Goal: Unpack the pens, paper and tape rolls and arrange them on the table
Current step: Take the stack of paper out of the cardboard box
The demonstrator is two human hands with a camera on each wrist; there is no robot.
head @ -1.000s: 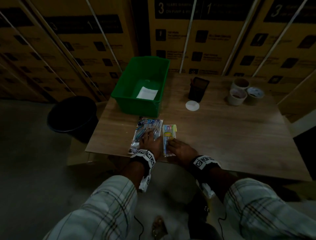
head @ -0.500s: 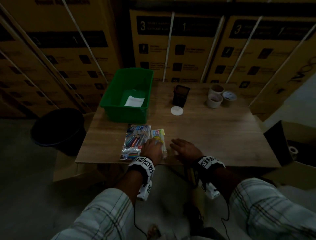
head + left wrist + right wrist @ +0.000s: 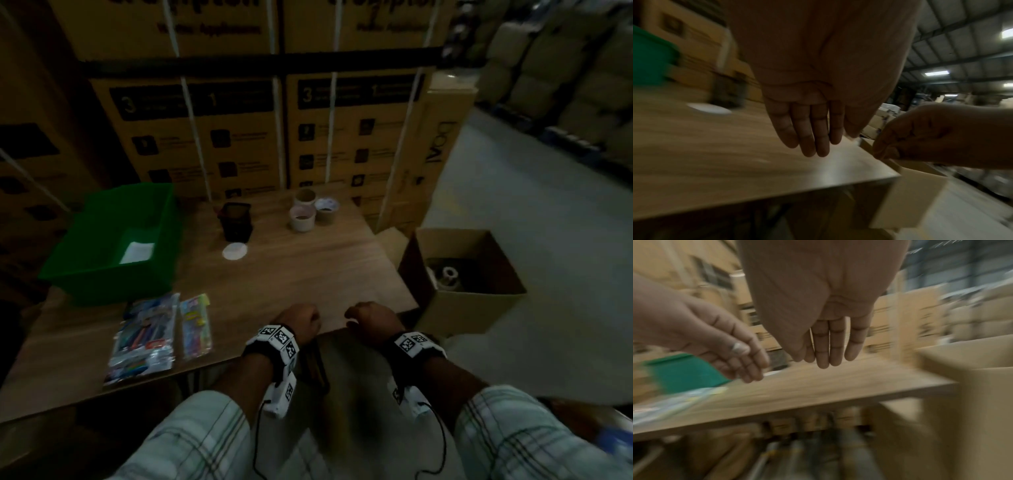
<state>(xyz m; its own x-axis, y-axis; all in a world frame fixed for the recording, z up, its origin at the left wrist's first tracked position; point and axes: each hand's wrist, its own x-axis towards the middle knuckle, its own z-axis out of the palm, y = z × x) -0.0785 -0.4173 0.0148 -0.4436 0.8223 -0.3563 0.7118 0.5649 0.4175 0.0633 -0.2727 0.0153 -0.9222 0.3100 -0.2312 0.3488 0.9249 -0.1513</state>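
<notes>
Hovering over table (image 3: 308, 274) near edge, left hand (image 3: 299, 322) and right hand (image 3: 371, 320), fingers apparently relaxed, empty, pen packs (image 3: 147, 337) left of them

Left hand (image 3: 300, 322): off the small pen packet (image 3: 196, 326) now, hovering empty over the table's (image 3: 308, 270) near edge.
Right hand (image 3: 373, 322): off the tabletop, fingers relaxed, beside the left.
View: swings right, open cardboard box (image 3: 479, 305) comes in.
</notes>
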